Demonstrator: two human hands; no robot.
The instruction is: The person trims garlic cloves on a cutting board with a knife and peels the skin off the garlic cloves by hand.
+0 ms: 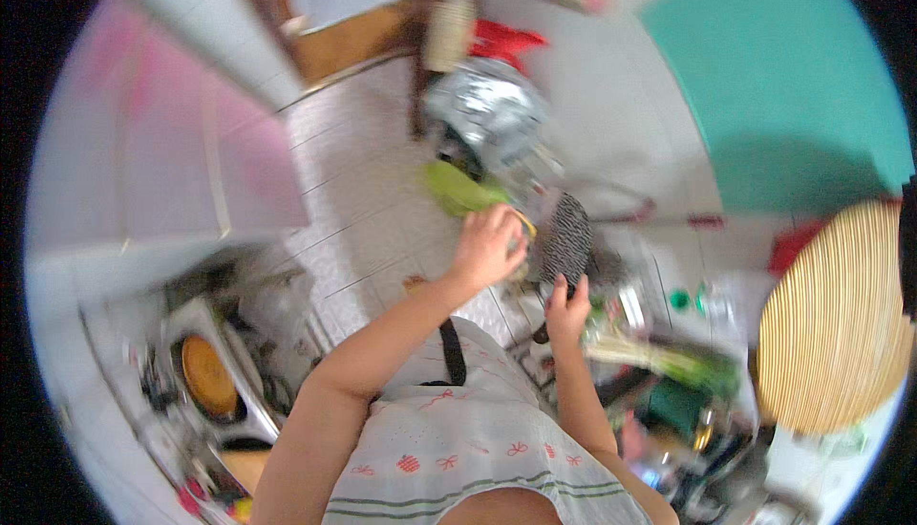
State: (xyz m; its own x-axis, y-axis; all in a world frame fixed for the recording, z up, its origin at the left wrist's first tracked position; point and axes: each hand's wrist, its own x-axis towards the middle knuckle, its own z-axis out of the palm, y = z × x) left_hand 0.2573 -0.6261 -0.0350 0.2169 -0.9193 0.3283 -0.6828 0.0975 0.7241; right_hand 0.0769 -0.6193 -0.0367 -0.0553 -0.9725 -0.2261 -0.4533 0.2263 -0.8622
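Note:
My left hand [491, 242] is bent in front of me, its fingers curled beside a blurred green cloth or bag [462, 188]; whether it grips anything is unclear. Farther right, my right hand [568, 306] has its fingertips at the lower end of a black-and-white patterned oval item [567, 238], possibly a cloth or mitt. Blur hides how firmly it is held. Beyond both hands lies a crumpled silver foil-like bundle [491, 106], with a red bag [505, 41] behind it.
Green onions or similar stalks [666, 360] lie on the crowded right side. A round ribbed woven tray [834, 324] stands at far right, near a teal panel [781, 95]. On the left are a pink-and-white panel [193, 145] and a cooktop area with a brown round pan or lid [209, 376]. The floor is tiled [358, 238].

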